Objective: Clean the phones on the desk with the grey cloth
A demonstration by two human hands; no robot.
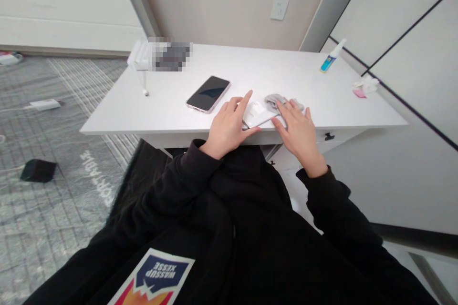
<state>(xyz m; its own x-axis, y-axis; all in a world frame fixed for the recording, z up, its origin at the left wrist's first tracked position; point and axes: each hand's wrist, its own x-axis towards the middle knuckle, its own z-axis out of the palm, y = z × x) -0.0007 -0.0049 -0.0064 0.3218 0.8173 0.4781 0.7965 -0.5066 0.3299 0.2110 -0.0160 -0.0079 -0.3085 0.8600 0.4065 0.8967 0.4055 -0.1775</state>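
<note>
Head view: pale flat phone (255,118) w/ a white patch on top lies at front edge of white desk (343,102), between both hands. L hand (229,128) is open, palm down, fingers spread, tips at phone's left end; no closed grip, looks placed to steady it from that side. R hand (298,133) is open too, fingers resting on grey cloth (282,102) and by phone's right end, so cloth is pressed flat, not pinched, and kept within reach of phone. Dark-screened phone w/ pink frame (207,94) lies face up just left of hands, set apart. Toward back right, spray bottle w/ blue label (331,56) stands near desk edge; crumpled tissue (368,85) sits beyond it. Blurred item (171,55) at back left, can't tell what.
</note>
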